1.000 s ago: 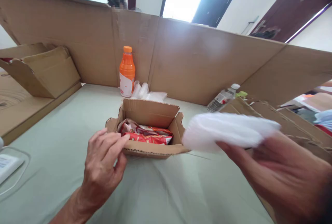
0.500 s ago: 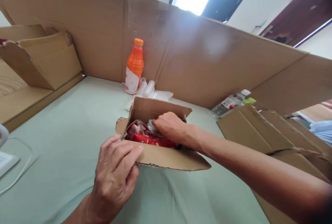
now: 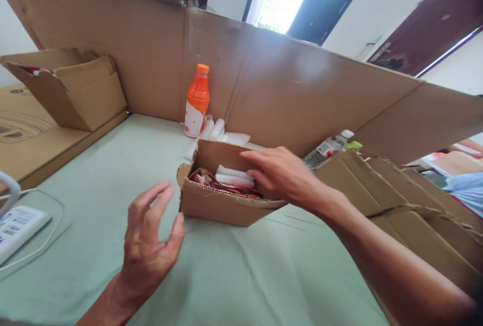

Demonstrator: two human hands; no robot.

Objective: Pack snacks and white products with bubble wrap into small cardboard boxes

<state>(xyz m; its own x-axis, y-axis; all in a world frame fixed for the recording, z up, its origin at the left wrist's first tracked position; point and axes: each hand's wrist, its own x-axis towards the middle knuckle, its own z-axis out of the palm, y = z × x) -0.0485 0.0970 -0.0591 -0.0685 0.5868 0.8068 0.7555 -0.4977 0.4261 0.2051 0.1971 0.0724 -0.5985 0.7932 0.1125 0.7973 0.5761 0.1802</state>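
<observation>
A small open cardboard box [image 3: 217, 209] stands on the green cloth in the middle. Inside it lie red packets [image 3: 247, 191] and a white, translucent wrapped roll [image 3: 234, 177] on top of them. My right hand [image 3: 277, 170] is over the box's right end, fingers stretched out and apart from the roll, holding nothing that shows. To the left of the box, my left hand [image 3: 153, 233] hovers with fingers spread and nothing in it, not touching the cardboard.
Behind the box stand an orange drink bottle [image 3: 196, 102] and several clear plastic rolls [image 3: 218, 129]. Another open carton [image 3: 94, 92] is at left, a white corded device [image 3: 20, 228] nearer me. At right, a clear bottle [image 3: 327, 151] leans by cardboard boxes [image 3: 381, 182]. A cardboard wall [image 3: 294, 84] closes the back.
My right hand has let go of the white roll and drawn back to the right. My left hand has left the front flap, which now hangs upright instead of folded outward.
</observation>
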